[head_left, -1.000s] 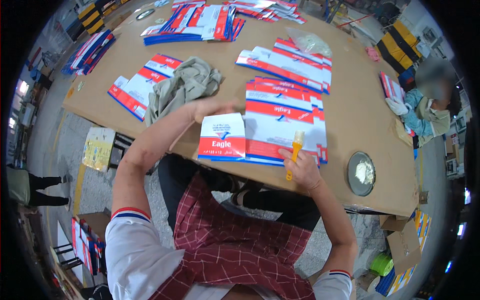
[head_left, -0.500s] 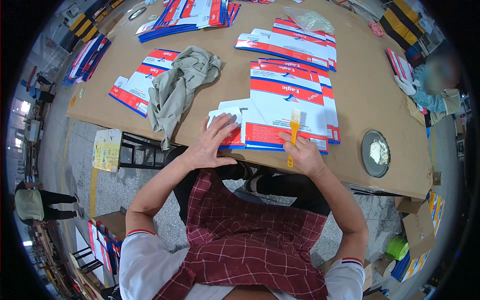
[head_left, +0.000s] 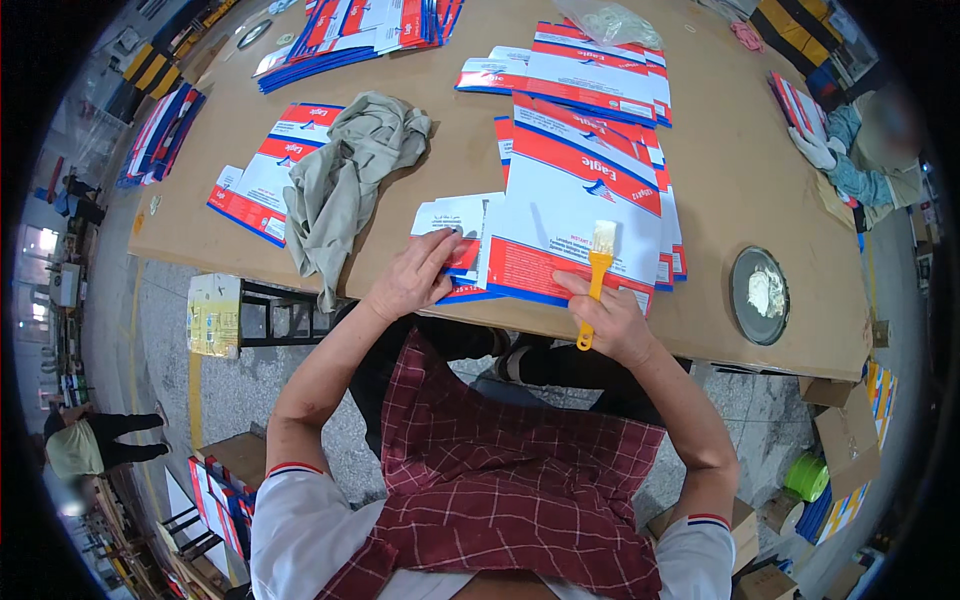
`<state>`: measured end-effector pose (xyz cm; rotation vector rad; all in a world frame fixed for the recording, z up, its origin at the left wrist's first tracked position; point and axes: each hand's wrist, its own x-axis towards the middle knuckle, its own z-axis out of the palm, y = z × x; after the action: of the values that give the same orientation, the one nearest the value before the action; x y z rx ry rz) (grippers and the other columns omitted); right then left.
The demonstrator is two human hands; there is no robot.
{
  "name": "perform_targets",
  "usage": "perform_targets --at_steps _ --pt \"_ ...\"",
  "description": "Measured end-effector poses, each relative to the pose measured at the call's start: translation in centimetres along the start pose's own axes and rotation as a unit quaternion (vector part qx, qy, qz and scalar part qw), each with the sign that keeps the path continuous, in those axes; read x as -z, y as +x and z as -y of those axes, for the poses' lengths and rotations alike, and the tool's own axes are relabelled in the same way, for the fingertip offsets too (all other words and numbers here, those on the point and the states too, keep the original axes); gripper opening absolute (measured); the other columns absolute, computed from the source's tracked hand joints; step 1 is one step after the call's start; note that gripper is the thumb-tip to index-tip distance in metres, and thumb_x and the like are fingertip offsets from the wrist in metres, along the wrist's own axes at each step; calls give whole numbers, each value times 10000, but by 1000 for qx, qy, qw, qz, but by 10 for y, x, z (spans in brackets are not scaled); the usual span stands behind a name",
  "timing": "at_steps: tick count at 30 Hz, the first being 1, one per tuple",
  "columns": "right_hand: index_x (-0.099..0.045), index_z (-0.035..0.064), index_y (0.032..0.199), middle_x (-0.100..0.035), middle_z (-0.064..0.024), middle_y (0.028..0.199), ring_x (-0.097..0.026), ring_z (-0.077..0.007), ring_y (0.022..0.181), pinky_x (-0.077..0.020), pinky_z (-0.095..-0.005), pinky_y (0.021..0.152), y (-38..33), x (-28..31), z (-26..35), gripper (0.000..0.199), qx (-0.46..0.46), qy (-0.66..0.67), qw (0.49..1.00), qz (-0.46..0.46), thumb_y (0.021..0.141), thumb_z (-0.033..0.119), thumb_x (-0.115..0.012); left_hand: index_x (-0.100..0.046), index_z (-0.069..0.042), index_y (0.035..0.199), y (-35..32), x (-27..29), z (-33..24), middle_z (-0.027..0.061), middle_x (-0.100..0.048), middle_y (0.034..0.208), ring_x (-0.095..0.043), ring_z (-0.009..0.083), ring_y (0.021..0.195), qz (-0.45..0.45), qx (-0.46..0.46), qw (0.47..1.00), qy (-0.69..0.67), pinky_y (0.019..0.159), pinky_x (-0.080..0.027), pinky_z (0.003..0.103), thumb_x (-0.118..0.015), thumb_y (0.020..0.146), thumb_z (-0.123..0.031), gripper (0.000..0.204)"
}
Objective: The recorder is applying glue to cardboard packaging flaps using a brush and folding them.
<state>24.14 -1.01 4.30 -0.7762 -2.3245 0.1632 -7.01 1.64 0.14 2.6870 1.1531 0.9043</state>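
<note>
A stack of flat printed cartons (head_left: 590, 220), red, white and blue, lies at the table's near edge in front of me. The top sheet sits slightly askew on those below. My right hand (head_left: 612, 318) is closed round a yellow-handled brush (head_left: 596, 285) with pale bristles pointing away from me. Its fingers also touch the carton's lower right part. My left hand (head_left: 412, 278) is closed at the top carton's left side flap (head_left: 455, 218), fingertips on the flap and thumb near the edge. Part of the flap is hidden under those fingers.
Right of the stack sits a round dark dish (head_left: 760, 297) of white paste. A grey-green cloth (head_left: 355, 170) partly covers another carton (head_left: 270, 180) on the left. More carton piles (head_left: 345, 50) lie farther back. A co-worker's gloved hand (head_left: 812, 150) is at the far right.
The top carton has tilted and shifted toward me over the pile. My left hand's spread fingers have come together on the flap. My right hand and the brush moved slightly nearer.
</note>
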Motion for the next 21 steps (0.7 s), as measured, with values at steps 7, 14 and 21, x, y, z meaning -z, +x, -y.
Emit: perform_targets --at_steps 7,14,21 --pt "-497 55 752 -590 -97 1120 -598 -152 640 -435 -240 413 3 -14 -2 123 84 -19 996 38 699 41 -607 -428 -29 1221 23 11 7 185 -454 1163 -452 351 1095 33 23 999 10 949 -364 384 -561 648 -72 589" --pt "-531 43 766 -608 -97 1083 -616 -189 658 -467 -261 450 2 -15 -3 113 -5 14 999 44 688 9 -605 -377 -54 1281 25 7 19 201 -325 1329 -326 380 1233 10 169 969 -178 1008 -308 376 -516 679 27 623" --pt "-547 62 837 -583 -36 1134 -590 -144 617 -457 -256 455 7 -31 -3 141 -16 -2 996 88 709 55 -604 -402 -139 1283 14 -6 31 176 -288 1375 -306 365 1261 14 44 991 -125 1015 -295 434 -497 686 126 661"
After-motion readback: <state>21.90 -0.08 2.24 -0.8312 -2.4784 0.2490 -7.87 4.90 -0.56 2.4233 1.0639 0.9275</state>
